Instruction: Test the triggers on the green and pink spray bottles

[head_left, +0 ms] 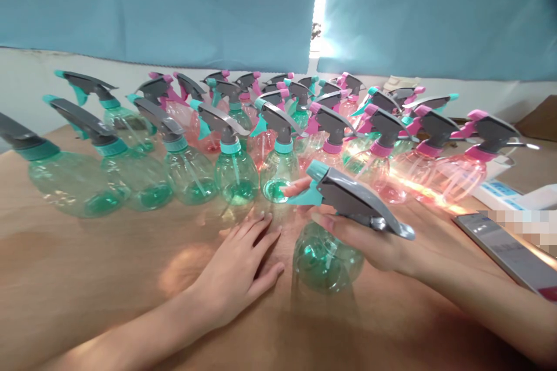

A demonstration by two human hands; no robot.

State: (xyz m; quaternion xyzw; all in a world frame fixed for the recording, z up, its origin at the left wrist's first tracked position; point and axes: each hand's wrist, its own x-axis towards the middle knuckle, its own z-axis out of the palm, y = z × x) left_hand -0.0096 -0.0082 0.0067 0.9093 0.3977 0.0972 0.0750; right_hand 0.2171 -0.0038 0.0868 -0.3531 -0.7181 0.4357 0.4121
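My right hand is closed round the neck of a green spray bottle with a grey head and teal trigger. Its fingers wrap behind the trigger, and the bottle stands nearly upright close to me. My left hand lies flat on the brown table, fingers apart, just left of that bottle and holding nothing. Beyond my hands a front row begins with green spray bottles, one near the middle, and continues on the right with pink spray bottles, one among them.
Several more green and pink spray bottles crowd behind the front row. At the right lie a dark phone-like slab and a white-and-blue item. Blue curtains hang at the back, with bright light through the gap between them.
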